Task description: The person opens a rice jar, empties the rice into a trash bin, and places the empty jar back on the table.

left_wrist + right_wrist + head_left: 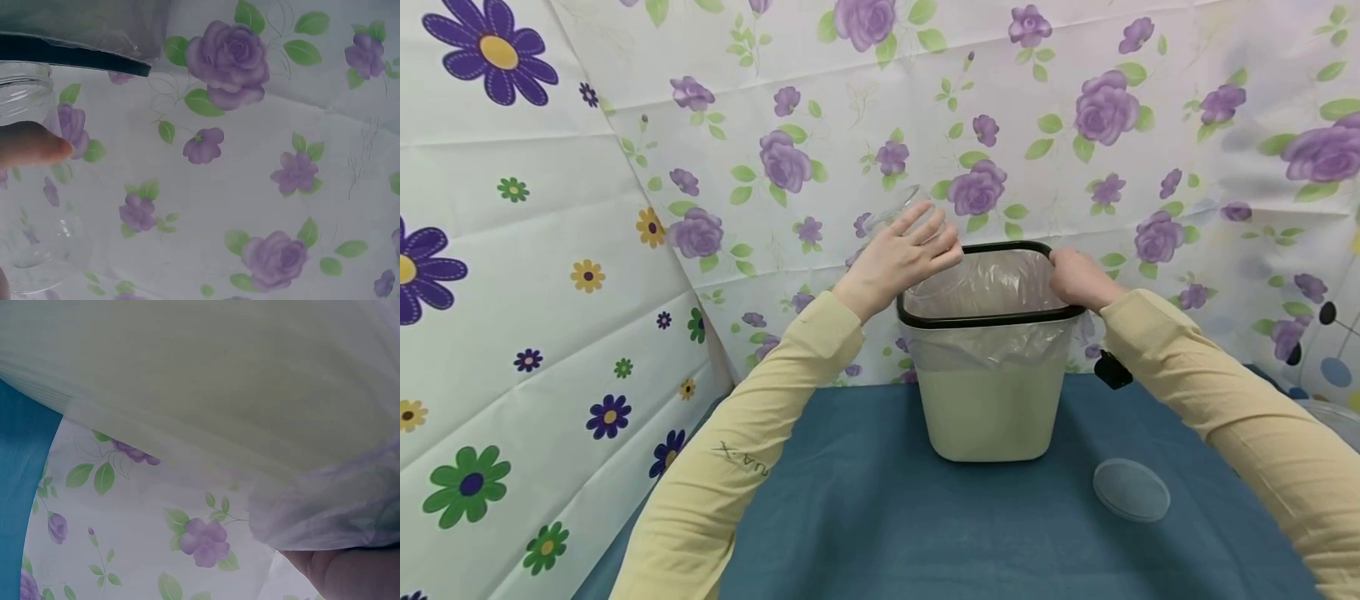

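A cream trash bin with a black rim and a clear plastic liner stands on the blue cloth. My left hand grips a clear jar at the bin's left side, tilted with its mouth toward the opening. In the left wrist view the see-through jar has its threaded mouth close to the black rim. With my right hand I grip the bin's right rim. Liner and bin wall fill much of the right wrist view, leaving only part of the right hand visible.
On the blue cloth, right of the bin, lies a round clear lid. Part of a clear container shows at the right edge. Flowered sheets hang behind and at the left.
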Tool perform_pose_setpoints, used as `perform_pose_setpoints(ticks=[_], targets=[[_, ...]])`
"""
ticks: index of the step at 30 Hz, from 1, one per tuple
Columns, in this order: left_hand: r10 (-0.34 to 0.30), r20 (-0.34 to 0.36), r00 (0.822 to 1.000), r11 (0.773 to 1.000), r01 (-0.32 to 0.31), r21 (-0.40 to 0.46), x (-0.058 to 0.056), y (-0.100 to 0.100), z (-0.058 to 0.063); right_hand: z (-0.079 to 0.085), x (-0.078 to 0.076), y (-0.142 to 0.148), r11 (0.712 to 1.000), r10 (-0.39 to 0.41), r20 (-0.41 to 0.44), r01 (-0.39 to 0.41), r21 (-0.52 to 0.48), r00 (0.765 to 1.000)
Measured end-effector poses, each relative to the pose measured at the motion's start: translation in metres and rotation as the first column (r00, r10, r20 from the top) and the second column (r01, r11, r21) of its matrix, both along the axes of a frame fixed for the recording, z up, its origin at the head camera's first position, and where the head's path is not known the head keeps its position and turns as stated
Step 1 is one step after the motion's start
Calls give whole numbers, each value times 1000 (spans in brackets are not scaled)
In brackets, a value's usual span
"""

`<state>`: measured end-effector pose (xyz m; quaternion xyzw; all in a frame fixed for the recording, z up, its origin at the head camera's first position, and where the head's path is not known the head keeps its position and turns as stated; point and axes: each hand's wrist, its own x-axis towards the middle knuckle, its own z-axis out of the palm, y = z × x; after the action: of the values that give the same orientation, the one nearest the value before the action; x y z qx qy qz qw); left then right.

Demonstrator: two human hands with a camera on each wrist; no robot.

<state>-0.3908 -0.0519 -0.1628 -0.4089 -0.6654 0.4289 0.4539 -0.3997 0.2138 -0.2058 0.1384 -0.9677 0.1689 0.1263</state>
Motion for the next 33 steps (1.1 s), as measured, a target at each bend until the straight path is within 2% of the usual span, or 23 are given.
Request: perform_pose_setpoints(ticks=[4, 7, 11, 17, 21, 25, 29, 33], targets=[[21, -28, 999, 994, -24, -108, 1, 3, 0, 0, 0, 0, 1000, 7, -8, -7, 6, 1000], [45, -1, 999, 981, -45, -190, 2, 6, 1, -1, 0, 1, 1000, 14, -8, -14, 11, 1000], [59, 14, 998, 969, -53, -242, 3, 8, 0, -1, 1, 1, 1000, 17, -4, -17, 8, 1000], [97, 2, 995, 961, -93, -259, 6, 7, 0, -1, 1, 0, 1000, 12, -5, -12, 7, 1000], [111, 50, 993, 969, -97, -229, 7, 7, 3, -1, 0, 1, 1000, 7, 1, -7, -4, 1000], [124, 49, 991, 970, -111, -214, 8, 8, 3, 0, 1, 2, 1000, 1, 11, -1, -15, 1000], [101, -2, 995, 970, -99, -224, 7, 9, -1, -1, 1, 3, 1000, -1, 20, 1, -16, 1000], [42, -28, 999, 974, -47, -220, 7, 9, -6, -2, 0, 3, 1000, 3, 20, -3, -11, 1000]])
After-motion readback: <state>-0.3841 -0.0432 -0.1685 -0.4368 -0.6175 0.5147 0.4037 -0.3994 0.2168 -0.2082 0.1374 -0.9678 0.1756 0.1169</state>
